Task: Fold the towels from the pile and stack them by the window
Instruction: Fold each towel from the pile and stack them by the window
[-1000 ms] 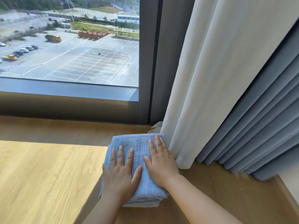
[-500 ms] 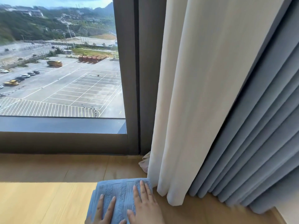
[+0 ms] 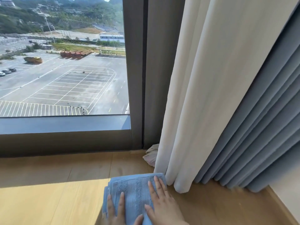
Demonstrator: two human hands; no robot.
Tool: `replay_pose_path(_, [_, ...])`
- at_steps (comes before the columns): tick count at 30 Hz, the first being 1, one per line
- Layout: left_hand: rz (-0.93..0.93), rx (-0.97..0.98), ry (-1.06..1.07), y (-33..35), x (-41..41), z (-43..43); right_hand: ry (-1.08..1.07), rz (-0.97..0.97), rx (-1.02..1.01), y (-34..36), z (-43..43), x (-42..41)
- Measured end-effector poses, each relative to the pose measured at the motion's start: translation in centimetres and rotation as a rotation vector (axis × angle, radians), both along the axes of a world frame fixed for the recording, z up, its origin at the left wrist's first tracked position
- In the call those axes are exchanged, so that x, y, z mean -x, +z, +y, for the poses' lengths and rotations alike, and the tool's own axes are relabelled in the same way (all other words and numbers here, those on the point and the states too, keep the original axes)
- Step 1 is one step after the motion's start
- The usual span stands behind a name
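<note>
A stack of folded light-blue towels (image 3: 134, 190) lies on the wooden ledge (image 3: 48, 192) below the window (image 3: 65, 70), at the bottom middle of the head view. My left hand (image 3: 117, 211) lies flat on the left part of the top towel, fingers straight. My right hand (image 3: 162, 203) presses flat on the right part, beside the white curtain. The lower parts of both hands and the near end of the stack are cut off by the frame's bottom edge.
A white curtain (image 3: 194, 95) and a blue-grey curtain (image 3: 259, 127) hang to the right of the stack, reaching the ledge. A crumpled pale cloth (image 3: 151, 154) sits in the corner behind the white curtain. The dark window frame (image 3: 138, 78) stands behind.
The view tilted upward, so the stack and both hands slid to the bottom edge. Both hands stay flat on the top towel.
</note>
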State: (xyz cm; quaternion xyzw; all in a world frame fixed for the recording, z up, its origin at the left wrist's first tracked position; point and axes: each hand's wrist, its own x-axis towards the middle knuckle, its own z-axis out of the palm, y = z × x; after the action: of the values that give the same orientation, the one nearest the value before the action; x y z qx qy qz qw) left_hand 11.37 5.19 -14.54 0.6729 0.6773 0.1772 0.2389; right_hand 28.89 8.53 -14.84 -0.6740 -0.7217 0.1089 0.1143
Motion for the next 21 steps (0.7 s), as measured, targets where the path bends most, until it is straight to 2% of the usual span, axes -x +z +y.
replay_pose_path(2, [-0.031,0.153,0.099,1.3,-0.7,0.7,0.009,-0.036,0.163,1.7,-0.9,0.1])
replay_pose_path(4, [-0.122,0.205,0.204,1.5,-0.3,-0.5,0.048,0.052,0.224,2.5,-1.6,0.0])
replay_pose_path(7, [-0.246,0.164,0.191,0.8,0.6,-2.0,0.048,0.108,0.25,3.8,-2.6,0.1])
replay_pose_path(10, [-0.237,0.083,0.215,1.2,0.7,-2.3,-0.018,0.215,0.206,4.5,-3.1,0.5])
replay_pose_path(13, [-0.17,0.018,0.254,2.4,1.2,-2.6,-0.174,0.38,0.187,5.4,-3.0,0.2])
replay_pose_path(15, [-0.214,0.01,0.316,3.4,1.5,-3.1,-0.287,0.519,0.182,5.9,-3.1,0.0])
replay_pose_path(18, [-0.348,0.213,0.373,4.5,2.2,-3.5,-0.377,0.615,0.217,6.8,-4.0,-0.1])
replay_pose_path(19, [-0.435,0.325,0.373,4.8,2.4,-3.6,-0.395,0.607,0.23,7.1,-4.4,-0.1])
replay_pose_path(21, [-0.732,0.502,0.41,5.1,2.4,-3.8,-0.429,0.617,0.259,7.1,-4.9,-0.2])
